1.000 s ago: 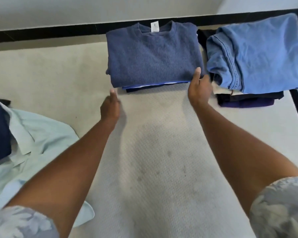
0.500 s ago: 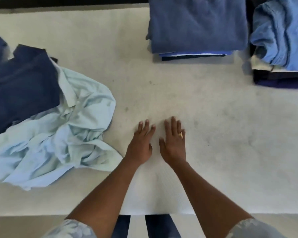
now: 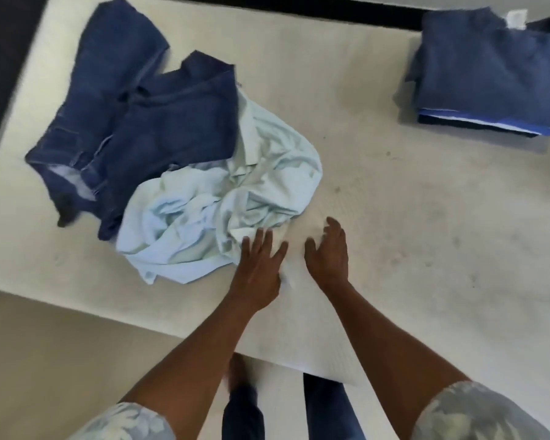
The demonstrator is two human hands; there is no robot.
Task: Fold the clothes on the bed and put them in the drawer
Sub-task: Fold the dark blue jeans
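Observation:
A crumpled light blue shirt (image 3: 223, 204) lies on the cream mattress (image 3: 410, 233), partly over a dark navy garment (image 3: 172, 134) and blue jeans (image 3: 105, 77) at the left. My left hand (image 3: 259, 265) has straight fingers that reach the shirt's near edge. Just right of it, my right hand (image 3: 327, 252) hovers above the mattress with relaxed fingers and holds nothing. A folded stack with a navy sweater (image 3: 489, 71) on top sits at the far right.
The mattress's near edge (image 3: 108, 315) runs diagonally below the shirt, with beige floor (image 3: 61, 376) beyond it. A dark band (image 3: 331, 11) borders the far side. My legs (image 3: 245, 408) stand at the bed's edge.
The view has swung left, so the loose clothes now sit in the middle. Both hands have moved left from the bare mattress toward the light blue shirt, and my left fingers now reach it.

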